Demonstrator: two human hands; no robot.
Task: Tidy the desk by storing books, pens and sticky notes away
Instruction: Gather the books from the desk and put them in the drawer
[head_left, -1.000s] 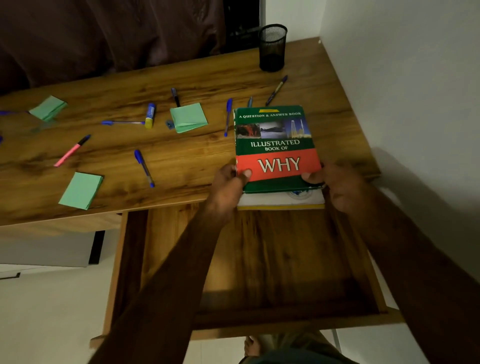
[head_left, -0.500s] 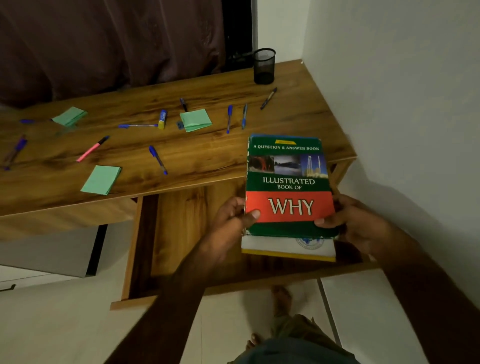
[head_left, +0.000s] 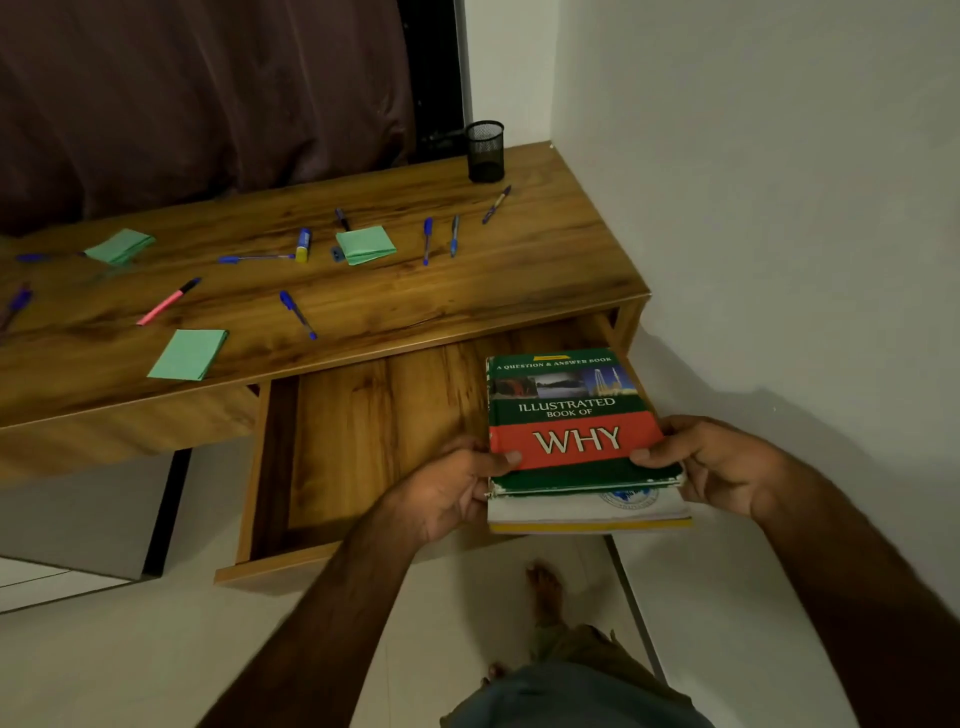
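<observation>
Here: two stacked books, held over the right end of an open drawer (head_left: 363, 447) pulled out from under the table (head_left: 545, 270).

- Green book (head_left: 571, 421), titled "Illustrated Book of Why", on top; white book (head_left: 582, 512) with a yellow edge beneath, sticking out toward the person.
- Left hand (head_left: 441, 493): fingers closed on the stack's left edge, thumb on the red band of the cover.
- Right hand (head_left: 722, 467): fingers closed on the stack's right edge, thumb on the cover.
- Whether the stack touches the drawer floor cannot be told.

On the table:
- Three green sticky-note pads: one near the front edge (head_left: 188, 354), one at mid-table (head_left: 365, 244), one far left (head_left: 119, 246).
- Pink pen (head_left: 168, 301) left of the front pad's far side; blue pen (head_left: 297, 314) to its right.
- Blue-and-yellow marker (head_left: 303, 245) and a thin blue pen (head_left: 254, 257) just left of the middle pad.
- Two blue pens (head_left: 427, 240) side by side right of that pad; another pen (head_left: 496, 204) near the cup.
- Black mesh cup (head_left: 485, 151), upright at the far right corner.
- More pens at the left edge, blurred.
</observation>
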